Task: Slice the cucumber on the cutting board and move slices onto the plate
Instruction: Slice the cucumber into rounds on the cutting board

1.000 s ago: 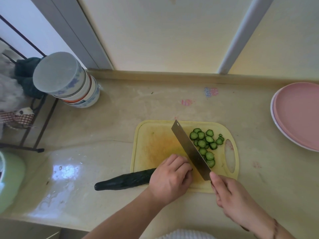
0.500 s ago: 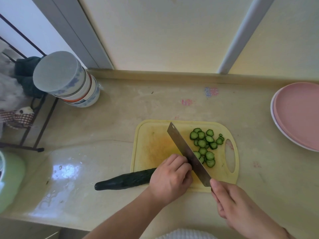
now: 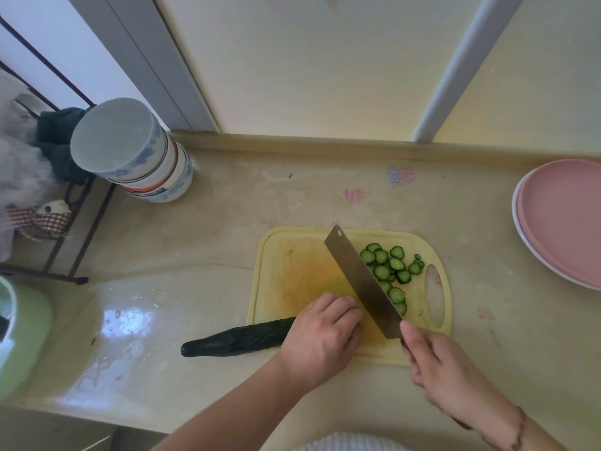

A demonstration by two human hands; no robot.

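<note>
Many slices cut; left hand curls over cucumber; right hand grips knife; knuckles should guide blade.

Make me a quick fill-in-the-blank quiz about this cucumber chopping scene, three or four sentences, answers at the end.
1. The right hand grips the ____, its blade across the cutting board.
2. The left hand holds the ____ down.
3. The cut slices lie on the ____ side of the blade.
4. The pink plate holds ____ slices so far.

Missing words: knife; cucumber; right; no
</note>
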